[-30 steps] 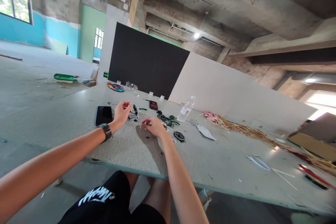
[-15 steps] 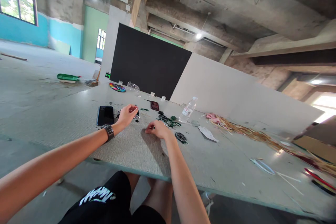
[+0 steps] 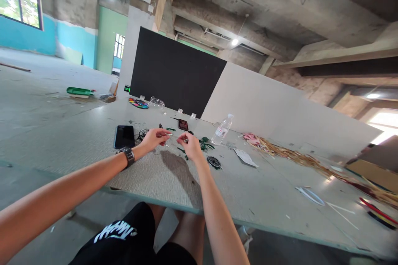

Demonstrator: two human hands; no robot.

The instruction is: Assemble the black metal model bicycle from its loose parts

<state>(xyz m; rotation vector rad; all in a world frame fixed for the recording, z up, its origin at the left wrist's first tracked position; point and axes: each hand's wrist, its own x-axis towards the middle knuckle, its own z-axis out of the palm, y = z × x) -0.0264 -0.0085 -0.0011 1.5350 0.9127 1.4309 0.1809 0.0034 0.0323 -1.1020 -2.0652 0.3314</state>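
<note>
We are holding both hands raised just above the worktop (image 3: 264,198), close together. Our left hand (image 3: 154,138), with a dark watch (image 3: 128,155) on its wrist, is pinching something small between thumb and fingertips; our right hand (image 3: 192,145) is pinching too, its fingertips turned toward the left. The small piece (image 3: 171,135) between the two grips is too tiny to identify, so we cannot tell which hand is carrying it.

Just beyond the left hand a black phone (image 3: 124,136) is lying flat, with a small spoked wheel (image 3: 143,133) beside it. A second dark phone (image 3: 183,124) is lying farther back. Green and black parts (image 3: 203,144) are lying scattered by the right hand, and a black wheel (image 3: 213,162) is lying just to its right. A clear water bottle (image 3: 222,129) is standing upright; its label is too small to read. A colourful paint palette (image 3: 138,103) is sitting near the black panel (image 3: 177,74). White lettering is showing on our black shorts (image 3: 124,236), but we cannot read it from this angle. Straw-like strips (image 3: 298,157) are lying strewn at the right.
</note>
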